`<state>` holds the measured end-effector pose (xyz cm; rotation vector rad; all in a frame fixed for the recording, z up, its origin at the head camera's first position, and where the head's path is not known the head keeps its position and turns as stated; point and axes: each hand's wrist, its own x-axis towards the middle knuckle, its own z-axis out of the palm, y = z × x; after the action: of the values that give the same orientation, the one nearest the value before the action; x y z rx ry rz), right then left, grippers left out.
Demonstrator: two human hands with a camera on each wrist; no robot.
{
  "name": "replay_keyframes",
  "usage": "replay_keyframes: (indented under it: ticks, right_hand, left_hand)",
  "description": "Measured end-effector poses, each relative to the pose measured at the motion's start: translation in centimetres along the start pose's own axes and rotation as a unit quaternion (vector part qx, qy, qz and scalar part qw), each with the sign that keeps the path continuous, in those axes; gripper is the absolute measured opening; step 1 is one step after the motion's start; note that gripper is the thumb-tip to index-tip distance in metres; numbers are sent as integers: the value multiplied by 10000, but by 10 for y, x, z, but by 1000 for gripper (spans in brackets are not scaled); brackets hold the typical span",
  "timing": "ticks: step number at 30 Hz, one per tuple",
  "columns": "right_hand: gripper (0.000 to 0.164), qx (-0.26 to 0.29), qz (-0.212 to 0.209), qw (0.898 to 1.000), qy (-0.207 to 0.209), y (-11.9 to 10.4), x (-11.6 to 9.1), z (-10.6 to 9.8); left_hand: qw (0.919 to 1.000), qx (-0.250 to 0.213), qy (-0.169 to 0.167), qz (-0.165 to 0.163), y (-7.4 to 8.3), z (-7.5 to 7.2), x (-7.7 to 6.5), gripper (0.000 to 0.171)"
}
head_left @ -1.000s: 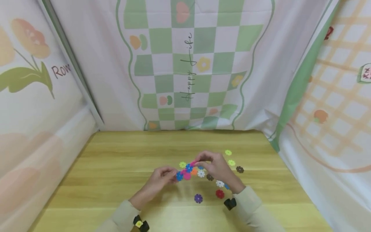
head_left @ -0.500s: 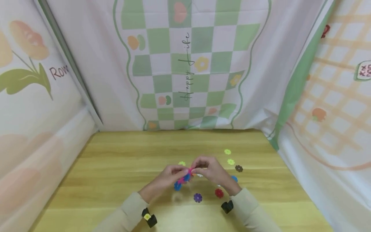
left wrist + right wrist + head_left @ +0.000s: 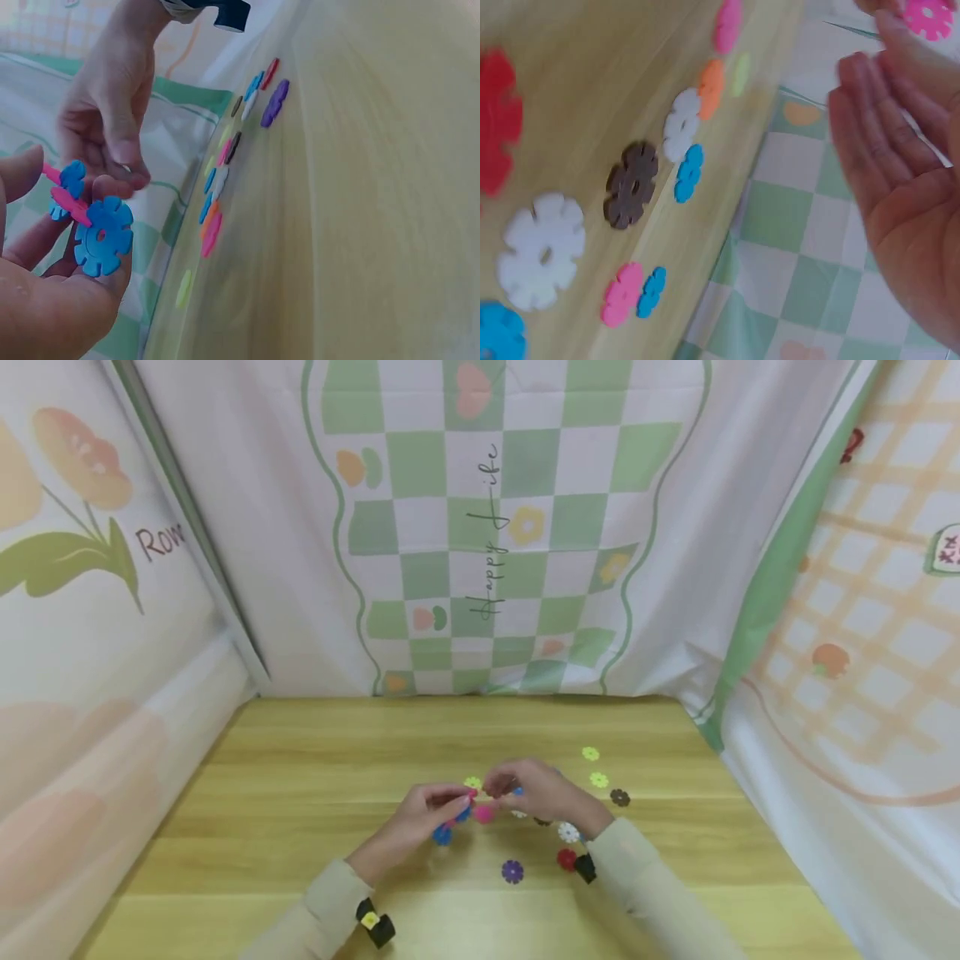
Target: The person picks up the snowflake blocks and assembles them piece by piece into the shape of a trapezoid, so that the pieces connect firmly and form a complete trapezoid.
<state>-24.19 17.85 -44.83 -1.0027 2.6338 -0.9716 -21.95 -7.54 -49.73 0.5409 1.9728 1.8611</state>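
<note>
My left hand [image 3: 412, 822] pinches a short chain of interlocking snowflake discs [image 3: 103, 236], pink and blue, slotted edge to edge and held above the table. A blue disc [image 3: 442, 834] hangs at its lower end. Just right of the chain is my right hand [image 3: 540, 793], with loosely bent fingers and nothing visible between them. In the right wrist view, a pink disc [image 3: 930, 19] of the chain shows beyond the right thumb. Under the hands, a loose pink disc [image 3: 484, 814] lies on the table, near an orange disc [image 3: 209, 221].
Loose discs lie on the wooden table [image 3: 337, 743]: purple [image 3: 513, 872], red [image 3: 567, 859], white [image 3: 568, 832], brown [image 3: 619, 797] and yellow-green [image 3: 590, 753], mostly right of centre. Printed cloth [image 3: 480, 568] hangs behind the table and at both sides.
The right hand pinched the chain's pink end disc, and the hands came together. Now the right hand has let go and sits apart, while the left hand keeps the chain, shifted slightly left.
</note>
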Motion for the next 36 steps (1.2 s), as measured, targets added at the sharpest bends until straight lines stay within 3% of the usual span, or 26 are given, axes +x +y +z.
replay_keyframes:
  ticks: [5, 10, 16, 19, 25, 29, 36]
  right_hand:
    - [23, -945, -67, 9946, -414, 10, 14, 10]
    - [22, -1063, -154, 9924, -595, 16, 18, 20]
    - [8, -848, 211, 9942, -629, 20, 20, 27]
    - [5, -643, 296, 9967, -399, 24, 20, 26]
    - [8, -70, 408, 9982, 441, 26, 10, 11]
    - [7, 470, 394, 9948, 818, 17, 2, -3]
    - [7, 894, 99, 9848, 1488, -9, -10, -14]
  left_hand:
    - [9999, 5, 125, -20, -3, -5, -1, 45]
    - [9996, -36, 270, 62, -5, -4, -2, 44]
    - [9987, 122, 401, 277, -5, -4, -3, 40]
    - [9975, 303, 469, 443, -4, -4, -3, 39]
    - [9930, 586, 558, 856, 0, -3, -3, 38]
    - [9906, 715, 626, 982, 1, -1, -3, 37]
    - [9846, 999, 732, 1231, 7, 7, -2, 35]
